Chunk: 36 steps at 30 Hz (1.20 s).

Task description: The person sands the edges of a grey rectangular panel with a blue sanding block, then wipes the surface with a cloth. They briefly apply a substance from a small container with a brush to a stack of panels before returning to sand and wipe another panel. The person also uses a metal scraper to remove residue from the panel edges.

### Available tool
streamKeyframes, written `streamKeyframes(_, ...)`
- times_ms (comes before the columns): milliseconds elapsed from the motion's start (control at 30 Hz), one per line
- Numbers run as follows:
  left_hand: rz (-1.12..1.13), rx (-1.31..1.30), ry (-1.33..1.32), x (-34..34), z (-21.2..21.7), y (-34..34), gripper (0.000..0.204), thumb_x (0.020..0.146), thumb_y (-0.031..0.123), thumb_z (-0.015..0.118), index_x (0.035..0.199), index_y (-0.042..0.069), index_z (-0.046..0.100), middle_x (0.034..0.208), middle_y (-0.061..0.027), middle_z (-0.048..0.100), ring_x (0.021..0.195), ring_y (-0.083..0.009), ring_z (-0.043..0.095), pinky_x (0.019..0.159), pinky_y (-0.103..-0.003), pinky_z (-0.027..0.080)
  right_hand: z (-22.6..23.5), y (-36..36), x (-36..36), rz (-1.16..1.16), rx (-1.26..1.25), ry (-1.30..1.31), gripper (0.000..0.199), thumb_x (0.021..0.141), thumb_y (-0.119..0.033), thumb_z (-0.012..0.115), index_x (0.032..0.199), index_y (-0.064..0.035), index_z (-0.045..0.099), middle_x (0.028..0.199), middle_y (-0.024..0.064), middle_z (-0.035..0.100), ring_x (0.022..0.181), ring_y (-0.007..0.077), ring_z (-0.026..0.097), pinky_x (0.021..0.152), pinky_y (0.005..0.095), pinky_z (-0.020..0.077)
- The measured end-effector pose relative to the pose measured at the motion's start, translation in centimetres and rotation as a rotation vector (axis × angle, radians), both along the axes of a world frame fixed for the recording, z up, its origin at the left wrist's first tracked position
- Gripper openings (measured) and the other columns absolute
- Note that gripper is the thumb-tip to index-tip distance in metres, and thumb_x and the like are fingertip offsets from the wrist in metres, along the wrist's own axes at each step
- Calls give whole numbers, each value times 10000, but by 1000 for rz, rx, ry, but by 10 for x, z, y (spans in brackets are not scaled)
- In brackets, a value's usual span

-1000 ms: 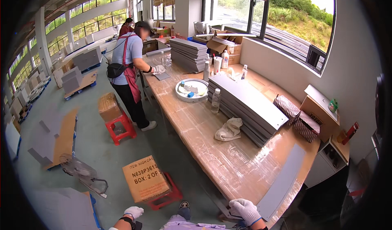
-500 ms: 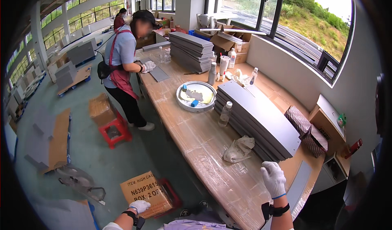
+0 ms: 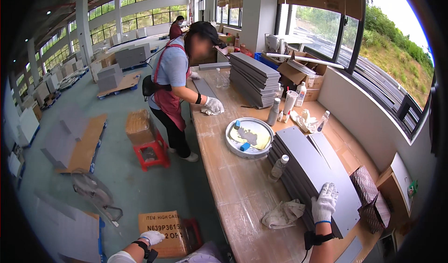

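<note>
Grey panels [image 3: 305,158] lay stacked toward the near end of a long plastic-covered table [image 3: 224,193]. The person's right hand [image 3: 325,202], in a white glove, rested open on the left edge of the top panel, fingers straight. Just beside the stack, nearer the table's left edge, were a crumpled cloth [image 3: 282,215] and an upright clear bottle [image 3: 278,168]. Farther along, a round tray [image 3: 242,152] held two blue blocks [image 3: 245,146]. The gloved left hand [image 3: 152,237] was by a cardboard box [image 3: 161,221] off the table's left edge; whether it gripped anything, I cannot tell. Toward the table's far end, a co-worker's gloved hand [image 3: 214,105] rested on a white rag [image 3: 212,112].
</note>
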<state>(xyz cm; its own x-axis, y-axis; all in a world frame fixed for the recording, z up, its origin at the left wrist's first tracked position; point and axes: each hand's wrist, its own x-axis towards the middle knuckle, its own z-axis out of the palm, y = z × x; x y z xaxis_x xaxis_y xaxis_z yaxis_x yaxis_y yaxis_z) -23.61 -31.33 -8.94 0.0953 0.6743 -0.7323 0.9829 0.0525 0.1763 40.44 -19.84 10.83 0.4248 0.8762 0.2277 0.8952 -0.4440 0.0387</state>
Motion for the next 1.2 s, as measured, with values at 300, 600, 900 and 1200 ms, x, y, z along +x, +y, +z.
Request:
streamKeyframes(300,-188,-127,-54,-11,-41,127,341,898,332,484,1122,142,658,1066,-160,693,988,-352,657,859,-458,503,-18,3,-4,99,182,-101,601,798,-228,693,1303,49,522,1348,265,518,1294,414,455,1125,475,311)
streamKeyframes(600,57,-503,-105,35,29,340,409,934,417,558,1079,58,688,952,-105,703,867,-238,651,791,-343,515,61,59,-19,-150,-216,135,1010,652,-568,760,1421,-11,417,1473,291,345,1398,438,276,1162,486,212)
streamKeyframes(900,-371,-402,-1030,253,187,453,347,1003,273,549,1160,-19,653,1028,-94,710,914,-160,667,846,-287,533,29,45,-25,-40,-60,-29,802,743,-487,735,1360,-32,498,1410,270,449,1342,433,387,1148,511,257)
streamKeyframes(1200,-601,594,-1008,412,211,515,473,920,378,622,1189,-12,620,1054,-197,682,1000,-309,646,898,-383,489,8,-69,7,-777,241,-131,588,830,-365,697,1237,34,555,1226,201,569,1176,372,504,1022,435,421)
